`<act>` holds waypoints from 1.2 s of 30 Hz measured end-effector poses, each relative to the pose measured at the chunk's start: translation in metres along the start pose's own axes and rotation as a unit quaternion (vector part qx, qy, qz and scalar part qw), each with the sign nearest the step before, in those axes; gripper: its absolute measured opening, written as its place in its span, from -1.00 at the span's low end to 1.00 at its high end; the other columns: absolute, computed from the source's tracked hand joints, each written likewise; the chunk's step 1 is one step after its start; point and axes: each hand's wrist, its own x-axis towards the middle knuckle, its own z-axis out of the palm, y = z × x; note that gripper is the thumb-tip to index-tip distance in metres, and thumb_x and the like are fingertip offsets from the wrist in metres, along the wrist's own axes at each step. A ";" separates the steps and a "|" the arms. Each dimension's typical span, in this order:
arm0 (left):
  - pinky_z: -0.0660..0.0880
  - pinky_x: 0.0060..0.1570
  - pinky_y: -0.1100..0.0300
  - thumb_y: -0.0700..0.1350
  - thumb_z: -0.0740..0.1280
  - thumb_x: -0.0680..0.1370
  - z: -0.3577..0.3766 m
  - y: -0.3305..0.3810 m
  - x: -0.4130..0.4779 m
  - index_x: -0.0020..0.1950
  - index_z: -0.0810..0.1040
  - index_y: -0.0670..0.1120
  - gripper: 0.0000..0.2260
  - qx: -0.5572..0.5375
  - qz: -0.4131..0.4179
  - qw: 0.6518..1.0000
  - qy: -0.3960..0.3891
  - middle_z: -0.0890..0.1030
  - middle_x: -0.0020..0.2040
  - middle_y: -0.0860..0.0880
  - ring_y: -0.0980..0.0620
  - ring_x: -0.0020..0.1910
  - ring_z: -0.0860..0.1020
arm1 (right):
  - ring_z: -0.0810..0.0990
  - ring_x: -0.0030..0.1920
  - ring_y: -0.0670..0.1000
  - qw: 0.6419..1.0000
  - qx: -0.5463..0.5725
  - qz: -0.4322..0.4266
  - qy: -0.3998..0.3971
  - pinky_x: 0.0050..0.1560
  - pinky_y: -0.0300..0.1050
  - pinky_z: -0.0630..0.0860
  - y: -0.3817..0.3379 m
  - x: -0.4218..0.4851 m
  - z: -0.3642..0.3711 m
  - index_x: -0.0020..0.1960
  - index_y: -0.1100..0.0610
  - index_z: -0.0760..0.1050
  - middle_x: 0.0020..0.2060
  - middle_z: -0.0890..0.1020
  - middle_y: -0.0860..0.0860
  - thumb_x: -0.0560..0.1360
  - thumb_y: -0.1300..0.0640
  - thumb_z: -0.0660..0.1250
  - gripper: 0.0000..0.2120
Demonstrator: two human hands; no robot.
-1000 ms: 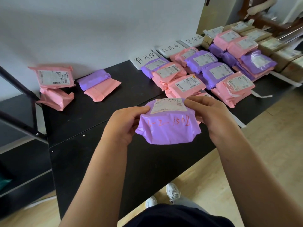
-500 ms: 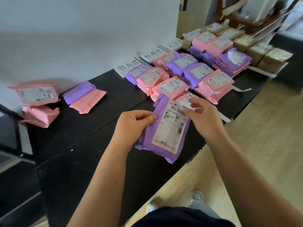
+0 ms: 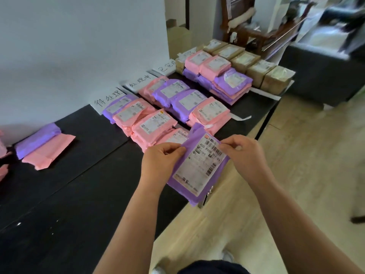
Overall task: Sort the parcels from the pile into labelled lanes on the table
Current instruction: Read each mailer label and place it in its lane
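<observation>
Over the front edge of the black table [image 3: 79, 194], both hands are on one purple plastic mailer parcel [image 3: 199, 171], shipping label up. See the left hand [image 3: 160, 161] pinching its left edge and the right hand [image 3: 245, 153] pinching the upper right corner, so neither is free. Its long axis runs away from the body, far end toward the lanes. Those rows of pink and purple parcels [image 3: 154, 123] lie directly ahead, each headed by a white handwritten paper label [image 3: 109, 99] at the wall. The nearest row sits just beyond the left hand; the others spread rightward, closer to the right hand. My read: label check, then a short forward reach.
</observation>
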 end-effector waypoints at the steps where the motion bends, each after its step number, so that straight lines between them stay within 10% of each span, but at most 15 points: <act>1: 0.46 -0.18 0.32 -0.08 0.44 0.53 0.018 0.006 0.004 -0.12 0.68 0.15 -0.89 0.001 0.001 1.000 -0.002 0.65 -0.15 0.25 0.23 -0.14 0.58 | 0.61 -0.18 -0.04 1.000 0.006 0.002 0.011 -0.09 -0.09 0.53 0.008 0.006 -0.013 -0.15 0.11 0.66 -0.24 0.66 -0.06 0.51 0.21 0.42 -0.92; 15: 0.41 0.05 0.17 0.05 0.42 0.54 0.204 0.047 0.052 0.30 0.47 -0.02 -0.62 0.006 -0.021 0.999 0.045 0.57 0.12 0.10 0.08 0.13 0.53 | 0.63 -0.26 -0.08 0.971 0.112 0.080 0.193 -0.22 -0.05 0.59 0.118 0.112 -0.155 -0.19 0.05 0.62 -0.23 0.69 -0.03 0.53 0.23 0.40 -0.85; 23: 0.54 0.02 0.13 -0.05 0.37 0.58 0.274 0.070 0.144 0.07 0.53 0.03 -0.92 -0.046 -0.048 0.997 -0.034 0.61 -0.03 0.15 0.15 -0.02 0.59 | 0.63 -0.34 -0.23 0.972 0.109 0.118 0.170 -0.44 -0.40 0.46 0.135 0.208 -0.158 -0.13 0.14 0.60 -0.20 0.68 -0.01 0.58 0.21 0.35 -0.87; 36: 0.55 0.16 -0.06 -0.05 0.37 0.57 0.341 0.106 0.283 0.15 0.53 -0.05 -0.82 -0.043 -0.115 0.990 -0.073 0.64 0.05 0.05 0.03 0.05 0.61 | 0.64 -0.04 -0.09 0.987 0.045 0.133 0.081 -0.05 -0.10 0.60 0.179 0.361 -0.171 0.17 0.00 0.60 0.03 0.65 -0.04 0.59 0.09 0.32 -0.82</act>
